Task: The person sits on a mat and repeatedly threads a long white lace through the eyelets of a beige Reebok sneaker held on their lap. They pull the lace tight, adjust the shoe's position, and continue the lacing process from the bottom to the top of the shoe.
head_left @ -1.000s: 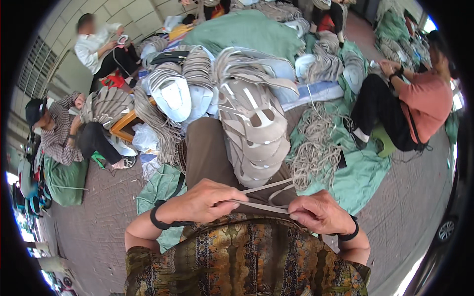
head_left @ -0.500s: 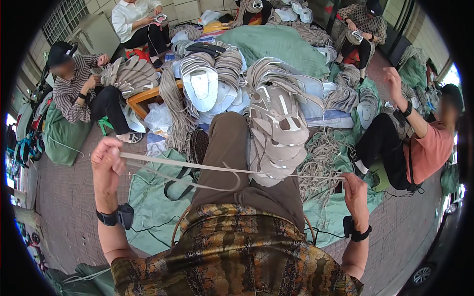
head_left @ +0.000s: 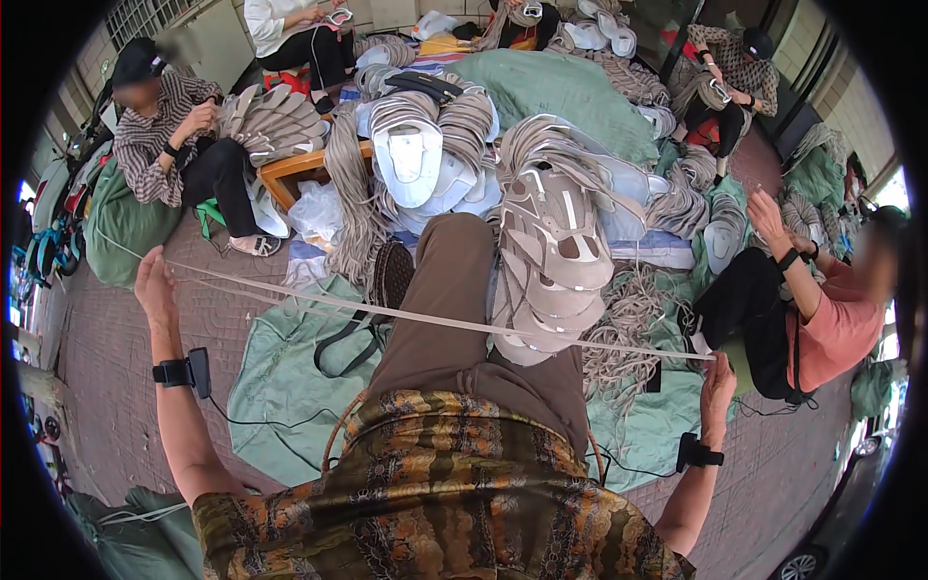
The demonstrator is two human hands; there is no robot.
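A beige shoelace [head_left: 435,319] stretches across my lap, pulled nearly straight between my two hands. My left hand [head_left: 156,288] is raised out to the left, its fingers pinched on the lace. At the right, lower down, my right hand [head_left: 717,383] pinches the other part of it. A thinner strand runs close below the main line near my left hand. Under the lace, a stack of grey-beige shoe uppers [head_left: 556,242] rests on my right thigh, overlapping one another. Beside my right knee lies a tangled heap of loose laces [head_left: 638,324].
More stacked uppers with white linings [head_left: 406,159] stand ahead, beside a wooden stool [head_left: 280,179]. A green sheet [head_left: 280,387] covers the ground around me. Co-workers sit left, ahead and right; one in a pink shirt [head_left: 841,324] is close on the right. A green sack [head_left: 130,232] stands left.
My hands have moved farther apart, the left one outward and up, the right one slightly outward and down. The lace's dangling loop has drawn out, and the view has shifted a little.
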